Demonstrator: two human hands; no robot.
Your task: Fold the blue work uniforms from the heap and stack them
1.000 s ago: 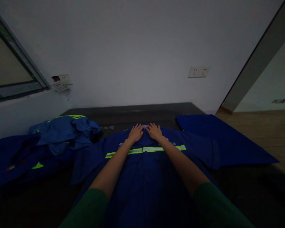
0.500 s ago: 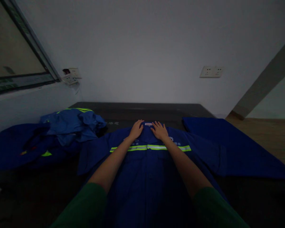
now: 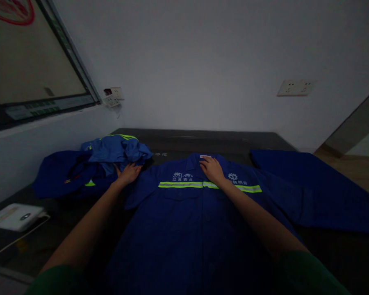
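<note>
A dark blue short-sleeved work shirt (image 3: 184,213) lies spread face up, its collar toward the wall, with a yellow-green and silver stripe and white lettering across the chest. On its collar, just below the white label, rests my right hand (image 3: 212,169), fingers apart. My left hand (image 3: 129,174) is beyond the shirt's left sleeve, fingers spread, at the near edge of a crumpled lighter blue garment (image 3: 117,151). Beside that garment is a bunched dark blue one (image 3: 61,174) with a yellow-green patch.
The dark table (image 3: 184,139) meets a white wall with sockets (image 3: 296,87). Folded dark blue cloth (image 3: 335,188) lies at the right, partly beneath the shirt's sleeve. A white device (image 3: 15,217) with a cable sits at the left, below a window (image 3: 33,53).
My left hand has left the collar and moved left to the crumpled garments. My right hand stays at the collar. The view has turned left, bringing the white device further into sight.
</note>
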